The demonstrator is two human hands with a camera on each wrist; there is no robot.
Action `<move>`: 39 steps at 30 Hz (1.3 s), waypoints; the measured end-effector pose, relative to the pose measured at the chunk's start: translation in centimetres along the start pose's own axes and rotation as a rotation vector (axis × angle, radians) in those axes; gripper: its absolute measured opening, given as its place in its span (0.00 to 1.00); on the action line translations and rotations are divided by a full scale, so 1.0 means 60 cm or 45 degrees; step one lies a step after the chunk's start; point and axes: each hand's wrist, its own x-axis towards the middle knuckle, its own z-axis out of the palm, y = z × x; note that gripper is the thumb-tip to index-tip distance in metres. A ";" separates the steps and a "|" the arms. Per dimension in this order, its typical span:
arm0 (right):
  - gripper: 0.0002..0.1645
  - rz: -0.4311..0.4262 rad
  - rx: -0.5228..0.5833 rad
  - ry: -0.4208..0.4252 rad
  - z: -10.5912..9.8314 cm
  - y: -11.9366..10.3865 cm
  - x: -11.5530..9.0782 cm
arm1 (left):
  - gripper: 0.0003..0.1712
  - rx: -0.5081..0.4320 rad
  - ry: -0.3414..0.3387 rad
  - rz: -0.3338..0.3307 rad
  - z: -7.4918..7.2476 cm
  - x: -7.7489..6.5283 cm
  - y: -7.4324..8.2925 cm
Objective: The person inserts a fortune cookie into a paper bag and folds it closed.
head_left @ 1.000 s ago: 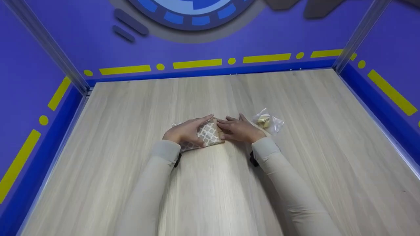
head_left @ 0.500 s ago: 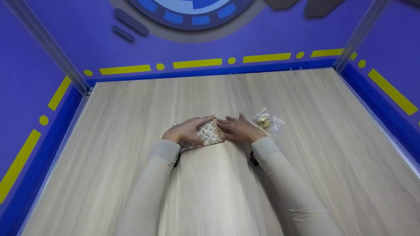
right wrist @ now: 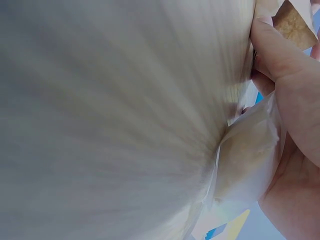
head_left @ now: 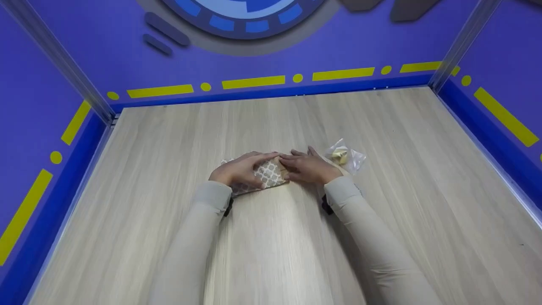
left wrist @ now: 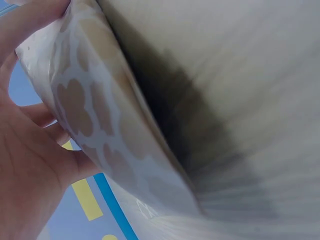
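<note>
A flat packet (head_left: 269,173), perhaps a paper bag, carries a grey-and-white lattice pattern and has a plain brown end. My left hand (head_left: 239,170) spans it from above, thumb on the near edge and fingers over the far edge. In the left wrist view the patterned side (left wrist: 107,117) stands raised off the table. My right hand (head_left: 312,167) holds the brown end between thumb and fingers. The right wrist view shows a folded brown part (right wrist: 295,25) beside the thumb; its inside is mostly hidden.
A clear plastic pouch (head_left: 358,160) with a yellowish item (head_left: 340,156) inside lies just right of my right hand. The wood-grain table (head_left: 271,245) is bordered by blue-purple walls (head_left: 254,63) at the back and sides.
The packet's brown end has shifted slightly under the fingers, and the left fingertips now almost meet the right ones at its far corner. Both arms stay nearly in place.
</note>
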 end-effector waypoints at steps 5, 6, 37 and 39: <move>0.37 -0.009 -0.003 0.000 0.000 0.001 0.001 | 0.53 0.011 0.002 0.030 -0.002 0.000 0.001; 0.37 -0.011 -0.001 0.002 0.000 0.001 0.001 | 0.53 0.009 0.002 0.034 -0.003 0.001 0.001; 0.36 0.008 0.015 0.016 0.002 -0.002 0.002 | 0.54 0.100 0.088 -0.028 0.003 0.006 0.006; 0.36 0.010 0.019 0.014 0.002 -0.002 0.001 | 0.53 0.089 0.085 -0.039 0.003 0.005 0.005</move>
